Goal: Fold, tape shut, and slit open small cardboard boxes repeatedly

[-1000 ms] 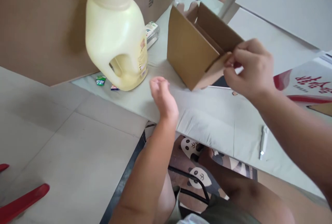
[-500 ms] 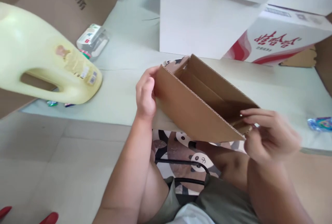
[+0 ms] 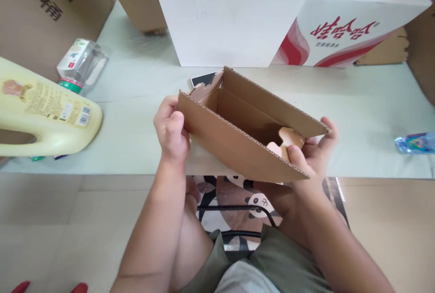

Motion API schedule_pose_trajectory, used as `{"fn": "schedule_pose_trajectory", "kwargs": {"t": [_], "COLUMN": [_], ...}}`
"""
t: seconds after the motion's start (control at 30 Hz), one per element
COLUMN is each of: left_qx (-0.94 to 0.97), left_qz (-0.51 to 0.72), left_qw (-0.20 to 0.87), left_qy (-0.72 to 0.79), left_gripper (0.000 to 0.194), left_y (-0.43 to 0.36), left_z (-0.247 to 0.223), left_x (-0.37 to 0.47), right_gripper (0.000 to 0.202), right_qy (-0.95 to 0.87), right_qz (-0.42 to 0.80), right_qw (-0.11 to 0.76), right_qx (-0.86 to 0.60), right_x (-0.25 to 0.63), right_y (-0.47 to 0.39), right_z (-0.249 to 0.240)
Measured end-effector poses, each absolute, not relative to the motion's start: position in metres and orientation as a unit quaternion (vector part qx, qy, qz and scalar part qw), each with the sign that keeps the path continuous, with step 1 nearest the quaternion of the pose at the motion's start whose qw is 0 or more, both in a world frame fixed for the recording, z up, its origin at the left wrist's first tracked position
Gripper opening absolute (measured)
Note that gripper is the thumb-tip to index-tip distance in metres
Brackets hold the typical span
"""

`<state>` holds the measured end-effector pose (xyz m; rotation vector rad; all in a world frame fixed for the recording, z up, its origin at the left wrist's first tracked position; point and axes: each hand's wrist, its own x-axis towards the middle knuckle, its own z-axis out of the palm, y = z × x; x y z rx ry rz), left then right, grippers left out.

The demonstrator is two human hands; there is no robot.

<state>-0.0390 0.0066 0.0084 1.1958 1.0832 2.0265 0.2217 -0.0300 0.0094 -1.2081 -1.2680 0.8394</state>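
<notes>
A brown cardboard box (image 3: pixel 234 141), its top uncovered, is held tilted between my two hands over the table's front edge. My left hand (image 3: pixel 171 130) is closed on its left end, thumb outside and some fingers hidden behind the wall. At the right end my right hand (image 3: pixel 316 150) grips the box, with the thumb against a notched end flap (image 3: pixel 288 141) that leans inward. The inside looks dark, and its bottom is partly hidden. Behind the box's left corner a dark flat object with a pale edge (image 3: pixel 203 80) lies on the table, partly covered.
On the left stand a pale yellow jug (image 3: pixel 68 116) and a clear bottle with a green cap (image 3: pixel 83 64). White cartons (image 3: pixel 231 21), one with red lettering (image 3: pixel 343 30), line the back. A small blue wrapped item (image 3: pixel 416 143) lies right on the pale table cover (image 3: pixel 367 103).
My right hand has moved from above the right end to around it, and the notched flap there now shows folded inward. The whole view has shifted a little.
</notes>
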Motion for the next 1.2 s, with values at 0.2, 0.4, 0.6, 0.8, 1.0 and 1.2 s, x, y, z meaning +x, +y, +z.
{"fn": "schedule_pose_trajectory", "kwargs": {"t": [0.2,0.4,0.6,0.8,1.0,1.2], "left_qx": [0.472,0.482,0.469,0.426,0.462,0.462], "left_qz": [0.75,0.761,0.771,0.777,0.744,0.698], "left_qw": [0.272,0.24,0.234,0.229,0.249,0.283], "left_qy": [0.374,0.362,0.361,0.402,0.414,0.468], "left_gripper": [0.045,0.038,0.036,0.04,0.05,0.056], "left_y": [0.005,0.002,0.0,-0.003,-0.006,-0.005], "left_z": [0.021,0.021,0.02,0.02,0.024,0.024], "left_x": [-0.044,-0.042,-0.043,-0.043,-0.045,-0.048], "right_gripper": [0.061,0.044,0.032,0.035,0.037,0.036], "right_qy": [-0.527,-0.45,-0.369,-0.347,-0.349,-0.43], "right_qz": [0.396,0.414,0.381,0.355,0.362,0.362], "right_qw": [0.563,0.587,0.589,0.602,0.61,0.594], "right_qx": [-0.498,-0.53,-0.61,-0.625,-0.612,-0.576], "right_x": [0.22,0.216,0.207,0.194,0.195,0.204], "right_y": [-0.034,-0.037,-0.034,-0.031,-0.031,-0.033], "right_z": [0.013,0.015,0.011,0.024,0.022,0.007]}}
